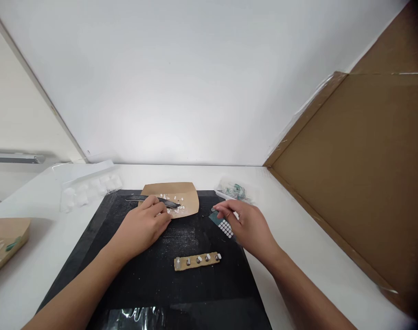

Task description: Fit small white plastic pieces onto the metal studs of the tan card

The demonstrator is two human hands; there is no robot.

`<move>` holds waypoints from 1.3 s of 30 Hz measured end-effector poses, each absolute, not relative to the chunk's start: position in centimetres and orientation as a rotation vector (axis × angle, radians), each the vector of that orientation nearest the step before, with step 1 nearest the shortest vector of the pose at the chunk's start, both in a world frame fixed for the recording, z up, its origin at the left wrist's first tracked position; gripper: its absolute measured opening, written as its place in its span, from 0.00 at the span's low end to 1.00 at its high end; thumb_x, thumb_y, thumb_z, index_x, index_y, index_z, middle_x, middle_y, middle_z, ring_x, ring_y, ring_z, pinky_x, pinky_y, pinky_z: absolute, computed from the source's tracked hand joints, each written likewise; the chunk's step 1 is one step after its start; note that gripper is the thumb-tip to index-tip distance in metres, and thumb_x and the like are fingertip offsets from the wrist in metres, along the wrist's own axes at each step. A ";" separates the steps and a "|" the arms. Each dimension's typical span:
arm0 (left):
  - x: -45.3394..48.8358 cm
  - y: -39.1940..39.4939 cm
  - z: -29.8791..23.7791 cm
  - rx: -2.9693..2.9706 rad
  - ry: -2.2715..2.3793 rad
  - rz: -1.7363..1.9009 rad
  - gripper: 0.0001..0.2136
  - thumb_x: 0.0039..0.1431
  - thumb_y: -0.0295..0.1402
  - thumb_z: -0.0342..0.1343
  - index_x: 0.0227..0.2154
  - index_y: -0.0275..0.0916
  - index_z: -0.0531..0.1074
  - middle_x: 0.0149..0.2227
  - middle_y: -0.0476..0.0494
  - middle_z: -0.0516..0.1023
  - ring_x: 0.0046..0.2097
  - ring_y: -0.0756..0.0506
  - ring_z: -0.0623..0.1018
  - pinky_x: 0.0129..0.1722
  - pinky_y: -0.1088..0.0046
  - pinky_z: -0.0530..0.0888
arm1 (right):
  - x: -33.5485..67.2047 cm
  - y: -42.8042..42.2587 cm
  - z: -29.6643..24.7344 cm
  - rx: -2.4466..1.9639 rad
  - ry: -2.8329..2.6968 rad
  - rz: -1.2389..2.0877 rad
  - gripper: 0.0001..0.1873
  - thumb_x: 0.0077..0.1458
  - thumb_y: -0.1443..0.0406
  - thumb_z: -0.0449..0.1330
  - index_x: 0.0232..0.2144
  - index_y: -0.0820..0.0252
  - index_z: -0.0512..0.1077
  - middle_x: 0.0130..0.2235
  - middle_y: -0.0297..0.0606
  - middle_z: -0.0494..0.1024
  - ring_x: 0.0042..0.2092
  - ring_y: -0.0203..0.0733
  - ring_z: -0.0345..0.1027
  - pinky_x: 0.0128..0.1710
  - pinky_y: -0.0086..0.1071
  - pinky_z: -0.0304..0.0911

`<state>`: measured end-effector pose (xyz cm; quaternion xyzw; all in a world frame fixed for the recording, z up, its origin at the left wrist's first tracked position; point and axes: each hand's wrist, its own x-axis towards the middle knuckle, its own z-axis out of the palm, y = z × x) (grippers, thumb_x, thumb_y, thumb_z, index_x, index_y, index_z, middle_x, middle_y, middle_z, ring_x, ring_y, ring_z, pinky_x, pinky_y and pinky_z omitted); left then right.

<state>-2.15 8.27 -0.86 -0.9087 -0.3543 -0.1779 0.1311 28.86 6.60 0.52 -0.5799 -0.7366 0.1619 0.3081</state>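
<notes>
My left hand (145, 224) rests on a black mat (133, 279), fingers curled over the handle of dark tweezers (167, 202) that lie across a brown paper piece (184, 195) strewn with small white bits. My right hand (245, 224) sits at the mat's right edge, fingertips pinched on a teal sheet of small white square pads (224, 227). In front of both hands lies a tan strip (197, 261) carrying several small metal studs.
A clear plastic tray (88, 185) lies at the back left and a clear box with green parts (236, 190) at the back right. A cardboard panel (360, 174) walls the right side. A brown box (6, 238) sits at the far left.
</notes>
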 end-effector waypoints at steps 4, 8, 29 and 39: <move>-2.1 8.2 -0.9 -2.682 -1.017 -0.565 0.12 0.75 0.32 0.53 0.36 0.41 0.79 0.36 0.42 0.80 0.44 0.40 0.73 0.40 0.66 0.75 | 30.8 8.1 0.0 -1.708 -1.947 0.333 0.20 0.73 0.63 0.47 0.50 0.54 0.79 0.42 0.37 0.86 0.44 0.47 0.80 0.43 0.39 0.70; -1.6 7.6 -0.7 -2.764 -0.919 -0.594 0.11 0.75 0.31 0.53 0.37 0.41 0.79 0.38 0.42 0.81 0.45 0.41 0.73 0.40 0.67 0.74 | 31.4 8.7 -0.6 -1.736 -2.039 0.218 0.20 0.73 0.64 0.47 0.53 0.53 0.79 0.48 0.39 0.86 0.49 0.48 0.79 0.47 0.39 0.71; -2.0 8.9 -0.8 -2.654 -1.119 -0.610 0.12 0.72 0.35 0.56 0.53 0.40 0.79 0.50 0.39 0.84 0.59 0.31 0.72 0.60 0.45 0.67 | 29.9 9.8 -2.7 -1.596 -2.213 0.208 0.09 0.69 0.67 0.60 0.37 0.57 0.80 0.41 0.40 0.78 0.44 0.46 0.74 0.40 0.34 0.65; -1.5 8.8 -1.0 -2.669 -1.179 -0.599 0.12 0.70 0.36 0.58 0.51 0.42 0.80 0.47 0.39 0.85 0.60 0.30 0.74 0.60 0.47 0.67 | 29.5 9.2 -1.6 -1.357 -1.762 0.568 0.13 0.71 0.52 0.57 0.39 0.54 0.66 0.27 0.30 0.72 0.27 0.39 0.68 0.26 0.32 0.64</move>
